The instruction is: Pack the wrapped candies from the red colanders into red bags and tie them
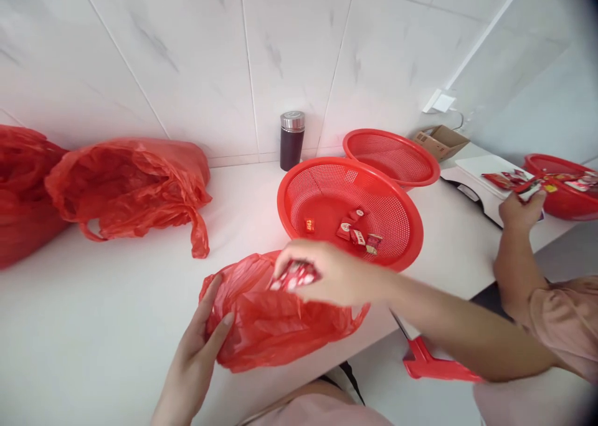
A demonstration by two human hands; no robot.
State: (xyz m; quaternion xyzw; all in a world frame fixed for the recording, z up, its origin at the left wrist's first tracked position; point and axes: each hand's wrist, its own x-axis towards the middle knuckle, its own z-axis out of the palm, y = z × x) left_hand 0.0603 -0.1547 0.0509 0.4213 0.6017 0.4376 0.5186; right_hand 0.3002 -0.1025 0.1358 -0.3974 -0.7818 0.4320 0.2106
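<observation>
My left hand [199,345] grips the left rim of a red plastic bag [266,332], its thumb inside and its fingers along the outer side. The bag's mouth gapes upward at the table's front edge. Over that mouth, my right hand [327,270] is closed around several small red-and-white wrapped candies [295,276], slightly blurred. Just behind my right hand stands a round red plastic basket [406,245] with mesh walls. A few wrapped candies [357,236] lie on its bottom, with one orange-red piece [309,225] apart at the left.
Filled-looking red bags [140,183] stand at the left. A dark tumbler [292,142] is by the wall, near a second red basket [392,155]. At right, a co-worker's hand [523,208] holds wrapped packets over a white scale-like device [490,186], beside another basket [570,208].
</observation>
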